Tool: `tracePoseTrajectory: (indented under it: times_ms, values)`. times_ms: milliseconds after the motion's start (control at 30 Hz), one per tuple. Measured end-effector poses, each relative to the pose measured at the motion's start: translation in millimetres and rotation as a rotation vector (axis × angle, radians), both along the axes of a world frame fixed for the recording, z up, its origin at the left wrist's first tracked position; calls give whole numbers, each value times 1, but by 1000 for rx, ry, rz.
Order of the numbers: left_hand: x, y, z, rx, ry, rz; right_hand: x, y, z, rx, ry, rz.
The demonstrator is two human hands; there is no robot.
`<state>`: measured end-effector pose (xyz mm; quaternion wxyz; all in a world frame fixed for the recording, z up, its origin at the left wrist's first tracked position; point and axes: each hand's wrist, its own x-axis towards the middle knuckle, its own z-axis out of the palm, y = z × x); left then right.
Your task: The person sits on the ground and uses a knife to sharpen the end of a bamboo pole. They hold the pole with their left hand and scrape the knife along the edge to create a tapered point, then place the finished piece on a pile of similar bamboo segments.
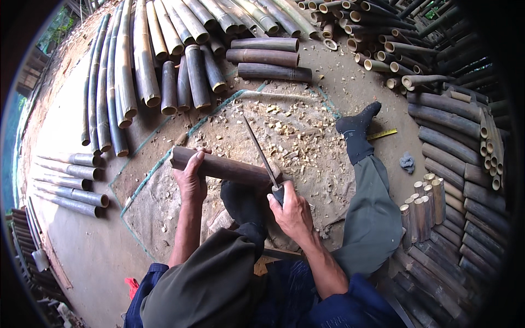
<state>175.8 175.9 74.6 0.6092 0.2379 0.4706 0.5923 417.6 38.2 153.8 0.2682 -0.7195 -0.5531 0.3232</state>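
Note:
A dark brown bamboo tube [232, 168] lies crosswise before me, over my bent left leg and foot. Toward its left end, my left hand [191, 177] is wrapped round it, thumb on top. My right hand [292, 213] grips the dark handle of a long, narrow knife [259, 147]. Its blade slants up and to the left, crossing the tube near the right end. Whether the edge touches the bamboo I cannot tell. Beneath them spreads a dusty cloth mat [158, 202] with a green edge, strewn with pale wood chips [290, 128].
Long bamboo poles [145, 60] lie at the far left, with three short dark tubes [268, 56] beside them. Stacked bamboo [448, 126] lines the right side. A yellow tape measure strip [383, 133] lies by my right foot [358, 131], and a grey rag [407, 163] farther right.

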Motion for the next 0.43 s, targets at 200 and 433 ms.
tracePoseTrajectory:
  times_ms: [200,433]
  values:
    - [4,-5,15,16,-149,-69,7,-5,-42,-266,-148,-2]
    - [-9,-2,14,52,-12,-221,-6,-7,12,186,67,-26]
